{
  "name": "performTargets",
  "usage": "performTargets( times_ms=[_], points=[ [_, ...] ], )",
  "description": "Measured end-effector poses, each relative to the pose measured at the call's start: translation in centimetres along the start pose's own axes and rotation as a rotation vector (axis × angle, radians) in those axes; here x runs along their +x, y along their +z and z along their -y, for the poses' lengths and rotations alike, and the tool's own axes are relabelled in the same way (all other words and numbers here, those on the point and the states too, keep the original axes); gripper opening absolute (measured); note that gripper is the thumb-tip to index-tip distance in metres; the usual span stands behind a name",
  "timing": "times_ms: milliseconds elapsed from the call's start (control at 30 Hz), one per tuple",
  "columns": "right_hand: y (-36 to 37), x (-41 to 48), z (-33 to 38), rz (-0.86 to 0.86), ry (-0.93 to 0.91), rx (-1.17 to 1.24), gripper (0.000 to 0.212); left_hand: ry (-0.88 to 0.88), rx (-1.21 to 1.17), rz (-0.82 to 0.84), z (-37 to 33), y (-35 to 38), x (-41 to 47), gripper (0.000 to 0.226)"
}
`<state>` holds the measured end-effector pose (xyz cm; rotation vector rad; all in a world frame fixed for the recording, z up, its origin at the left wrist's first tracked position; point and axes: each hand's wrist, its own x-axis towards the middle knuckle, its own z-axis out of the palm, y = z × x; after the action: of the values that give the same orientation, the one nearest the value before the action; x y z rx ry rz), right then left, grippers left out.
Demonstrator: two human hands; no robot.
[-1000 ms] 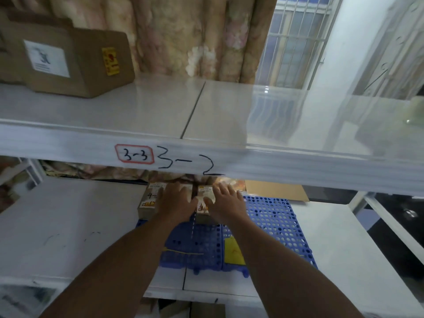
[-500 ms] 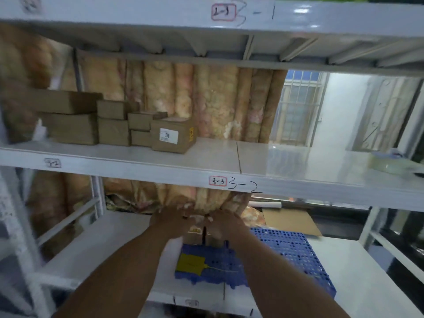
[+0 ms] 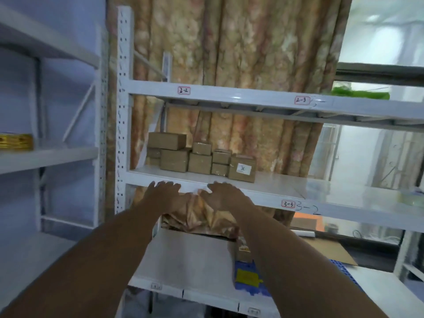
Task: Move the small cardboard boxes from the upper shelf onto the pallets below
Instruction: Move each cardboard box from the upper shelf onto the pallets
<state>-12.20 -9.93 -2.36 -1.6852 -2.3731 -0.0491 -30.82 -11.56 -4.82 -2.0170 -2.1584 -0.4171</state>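
Several small cardboard boxes (image 3: 199, 160) stand stacked at the left of the upper shelf (image 3: 275, 185); the rightmost one (image 3: 242, 168) bears a white label. My left hand (image 3: 164, 191) and my right hand (image 3: 223, 195) are raised side by side just below that shelf's front edge, fingers spread, holding nothing. On the lower shelf a blue perforated pallet (image 3: 250, 281) carries a small box (image 3: 243, 251), mostly hidden behind my right forearm.
A white upright post (image 3: 122, 111) bounds the rack on the left, with another rack (image 3: 46, 154) beyond it. A flat cardboard sheet (image 3: 330, 251) lies at the back of the lower shelf. Patterned curtains hang behind. A shelf above (image 3: 252, 97) limits headroom.
My hands left the box on the pallet and rose to the upper shelf's front edge. The view swung up and left, showing the stacked boxes.
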Motion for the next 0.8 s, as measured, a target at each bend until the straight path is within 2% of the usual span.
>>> performTargets(
  times_ms=[200,400,467,567,633,700,800],
  points=[
    [-2.9,2.9,7.5,0.001,-0.019,-0.057,0.077,-0.024,-0.004,-0.005,7.5,-3.4,1.2,0.087],
    [-2.6,8.2,12.5,0.002,-0.066,-0.072,0.067,-0.002,0.001,-0.037,12.0,-4.6,4.6,0.082],
    [-1.9,10.6,13.4,-0.037,-0.042,-0.062,0.071,0.022,-0.009,-0.039,13.0,-4.5,6.4,0.082],
    [-1.0,14.5,14.4,-0.078,-0.061,-0.082,0.089,0.053,-0.055,-0.117,14.1,-4.0,9.5,0.097],
    [-1.3,16.6,14.4,-0.071,-0.004,-0.085,0.084,0.063,-0.089,-0.149,14.7,-3.5,12.1,0.103],
    [-2.1,17.9,14.2,-0.109,0.019,-0.046,0.073,0.06,-0.139,-0.147,14.6,-3.5,14.1,0.101],
    [-3.0,20.1,14.0,-0.155,0.017,0.03,0.074,0.055,-0.159,-0.155,14.7,-3.9,16.8,0.083]
  ],
)
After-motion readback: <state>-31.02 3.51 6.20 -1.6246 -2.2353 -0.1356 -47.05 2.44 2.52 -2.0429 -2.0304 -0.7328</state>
